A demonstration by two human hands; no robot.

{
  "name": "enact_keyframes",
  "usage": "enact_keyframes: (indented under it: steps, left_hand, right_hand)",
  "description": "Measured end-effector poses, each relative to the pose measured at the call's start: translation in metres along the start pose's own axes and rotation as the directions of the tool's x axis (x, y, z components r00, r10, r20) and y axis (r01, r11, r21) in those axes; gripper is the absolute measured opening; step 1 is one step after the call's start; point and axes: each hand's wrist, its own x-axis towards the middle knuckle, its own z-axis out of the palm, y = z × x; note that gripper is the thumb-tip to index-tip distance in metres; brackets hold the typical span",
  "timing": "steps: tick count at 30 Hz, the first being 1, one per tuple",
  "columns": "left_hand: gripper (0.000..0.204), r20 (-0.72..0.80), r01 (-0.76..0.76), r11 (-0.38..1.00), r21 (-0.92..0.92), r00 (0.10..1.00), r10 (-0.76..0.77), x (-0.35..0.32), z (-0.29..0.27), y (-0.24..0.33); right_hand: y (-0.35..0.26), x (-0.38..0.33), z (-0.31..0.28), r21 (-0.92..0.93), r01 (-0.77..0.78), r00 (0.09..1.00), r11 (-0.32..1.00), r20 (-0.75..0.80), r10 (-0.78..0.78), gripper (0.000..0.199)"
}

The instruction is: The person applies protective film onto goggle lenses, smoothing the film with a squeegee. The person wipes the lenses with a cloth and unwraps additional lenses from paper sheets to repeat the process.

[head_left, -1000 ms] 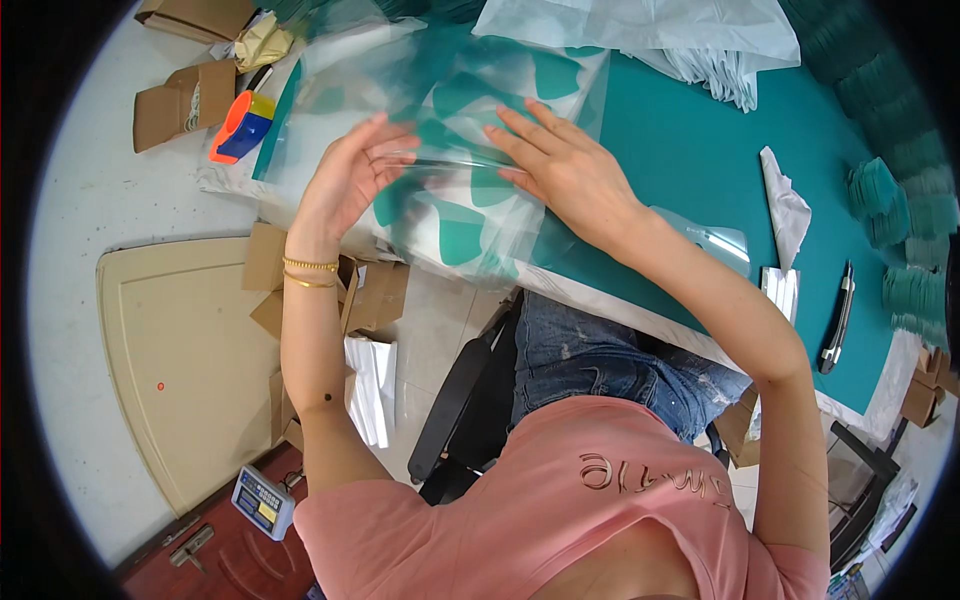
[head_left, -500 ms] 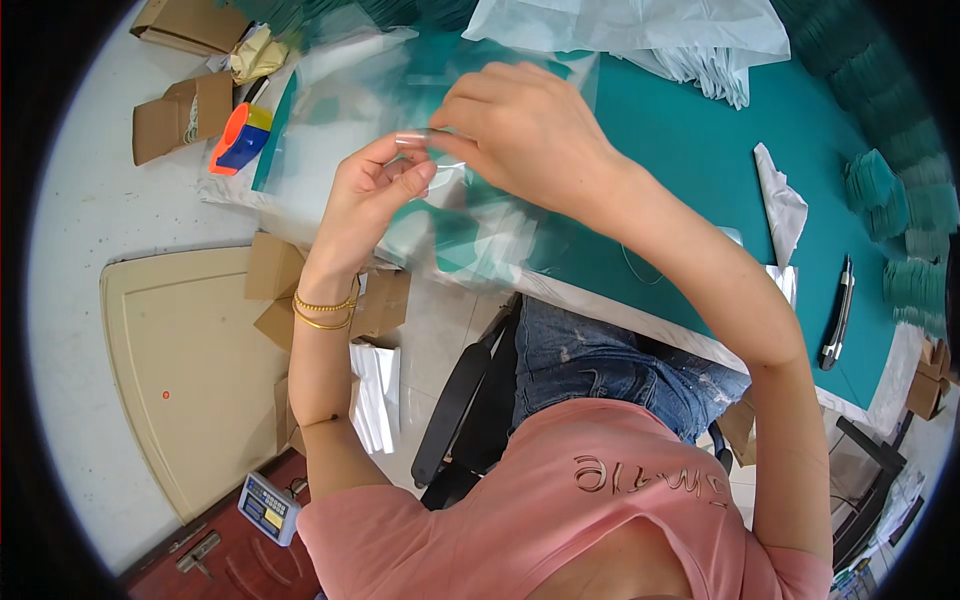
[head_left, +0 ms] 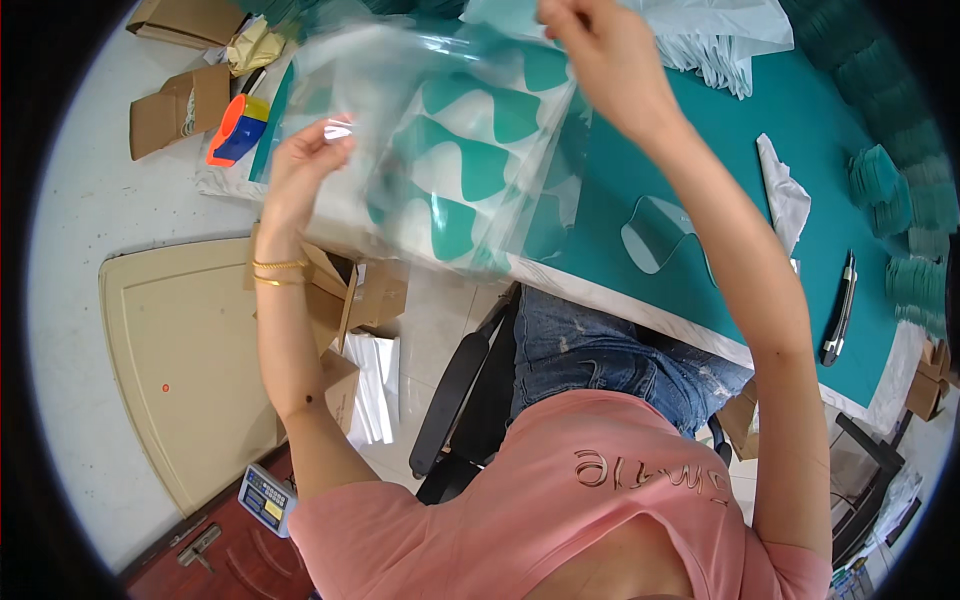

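Note:
A clear plastic sheet [head_left: 400,150] stretches over the far left of the green mat, with green wavy shapes showing through it. My left hand [head_left: 305,165] pinches its shiny left edge between thumb and fingers. At the far edge my right hand [head_left: 610,65] is raised, fingers closed on the thin clear film, blurred by motion; its exact grip is hard to make out. Below my right forearm, a clear wavy-edged piece [head_left: 655,235] lies on the mat.
The green cutting mat [head_left: 720,160] covers the table. A utility knife [head_left: 840,308] and a crumpled white cloth [head_left: 783,195] lie at its right. An orange, yellow and blue tape dispenser [head_left: 237,130] sits at the left edge beside a cardboard box [head_left: 175,112]. Stacked green pieces [head_left: 875,190] stand far right.
My hands, close together before, have moved apart: the left toward the left and nearer, the right up and away to the right. The sheet is spread wider, and the wavy-edged piece is uncovered.

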Motion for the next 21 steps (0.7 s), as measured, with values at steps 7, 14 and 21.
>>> enact_keyframes:
  steps: [7, 14, 21]
  left_hand:
    - [0.060, -0.404, 0.261, 0.798, 0.543, 0.914, -0.025, 0.028, -0.090, -0.056]
    - [0.049, -0.373, -0.230, 0.936, 0.265, 0.871, 0.320, 0.001, 0.018, 0.013]
    - [0.023, 0.395, 0.370, 0.369, -0.853, 0.919, -0.010, -0.081, 0.183, 0.080]
  right_hand:
    - [-0.007, -0.013, -0.037, 0.149, -0.145, 0.984, 0.978, -0.086, 0.159, 0.023]
    - [-0.012, -0.045, -0.082, -0.015, 0.080, 0.973, 0.997, -0.217, -0.082, 0.014]
    - [-0.042, -0.103, -0.086, -0.223, 0.770, 0.624, 0.598, 0.070, -0.778, 0.023]
